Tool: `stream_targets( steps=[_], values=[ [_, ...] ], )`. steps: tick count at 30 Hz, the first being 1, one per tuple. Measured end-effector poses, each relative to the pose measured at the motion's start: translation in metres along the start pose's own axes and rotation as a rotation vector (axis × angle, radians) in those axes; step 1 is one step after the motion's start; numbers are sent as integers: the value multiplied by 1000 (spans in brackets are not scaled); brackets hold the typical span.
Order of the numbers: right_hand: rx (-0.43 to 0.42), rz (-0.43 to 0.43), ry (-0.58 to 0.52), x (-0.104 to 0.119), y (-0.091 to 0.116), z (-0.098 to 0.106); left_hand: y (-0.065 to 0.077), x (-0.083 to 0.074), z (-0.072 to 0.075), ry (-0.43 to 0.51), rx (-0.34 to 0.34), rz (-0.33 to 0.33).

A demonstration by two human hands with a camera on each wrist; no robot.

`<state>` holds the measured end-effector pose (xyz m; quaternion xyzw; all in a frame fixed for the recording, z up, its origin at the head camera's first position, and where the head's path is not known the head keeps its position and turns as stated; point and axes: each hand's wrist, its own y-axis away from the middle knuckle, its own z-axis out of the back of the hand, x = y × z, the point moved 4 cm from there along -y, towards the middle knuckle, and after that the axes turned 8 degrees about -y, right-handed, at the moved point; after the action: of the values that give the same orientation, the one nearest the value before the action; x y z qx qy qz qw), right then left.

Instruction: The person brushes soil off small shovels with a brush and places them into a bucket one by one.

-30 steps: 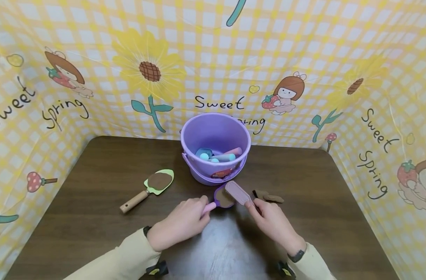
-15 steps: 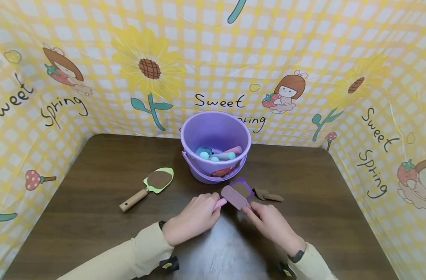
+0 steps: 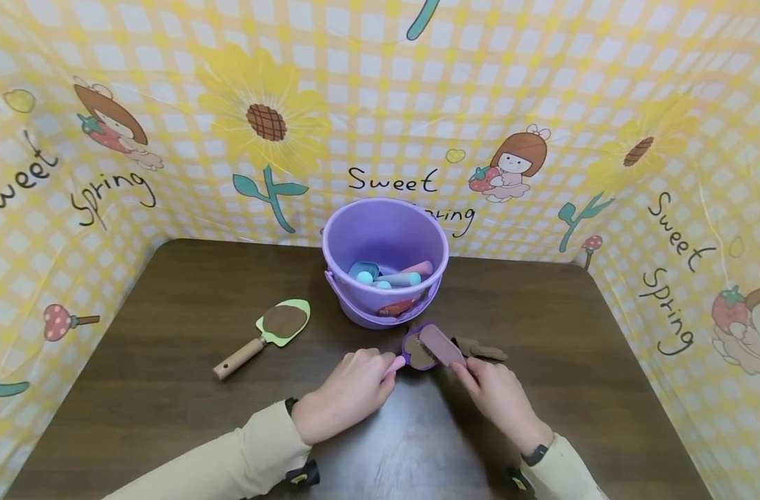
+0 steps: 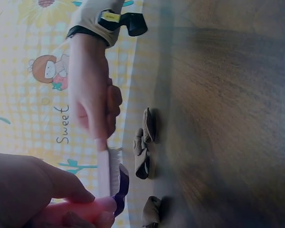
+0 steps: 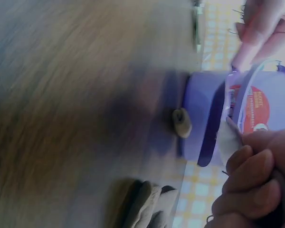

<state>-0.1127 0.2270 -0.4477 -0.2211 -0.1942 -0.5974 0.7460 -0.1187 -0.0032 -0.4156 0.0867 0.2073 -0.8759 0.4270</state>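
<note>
My left hand [image 3: 348, 389] grips the pink handle [image 4: 80, 211] of a small purple toy shovel [image 3: 407, 338], held above the table just in front of the bucket. A brown patch covers most of its blade. My right hand [image 3: 501, 399] holds a mauve brush [image 3: 442, 345] by its handle, fingers curled round it in the right wrist view. The brush head overlaps the right side of the shovel blade in the head view. Its pale bristles [image 4: 115, 164] face the blade in the left wrist view.
A purple bucket [image 3: 382, 236] with several blue and pink toy tools inside stands at the back. To the left lies a green trowel [image 3: 239, 360] with a wooden handle and a brown patch. Brown gloves [image 3: 482, 349] lie right of the shovel. Checked cloth surrounds the table.
My right hand moves the brush from the blade's near left side, half a second ago, to its right side. The shovel shifts right over the second, and its blade turns.
</note>
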Motion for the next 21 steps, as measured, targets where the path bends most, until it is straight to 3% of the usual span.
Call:
stream_targets(
  steps=[5, 9, 21],
  values=[
    [58, 58, -106, 7, 1, 0, -2, -2, -1, -14, -32, -5],
    [74, 77, -92, 13, 3, -2, -4, -3, -2, 15, -37, 9],
    [-82, 16, 0, 10, 5, -4, -3, -4, -7, 50, -35, 3]
  ],
)
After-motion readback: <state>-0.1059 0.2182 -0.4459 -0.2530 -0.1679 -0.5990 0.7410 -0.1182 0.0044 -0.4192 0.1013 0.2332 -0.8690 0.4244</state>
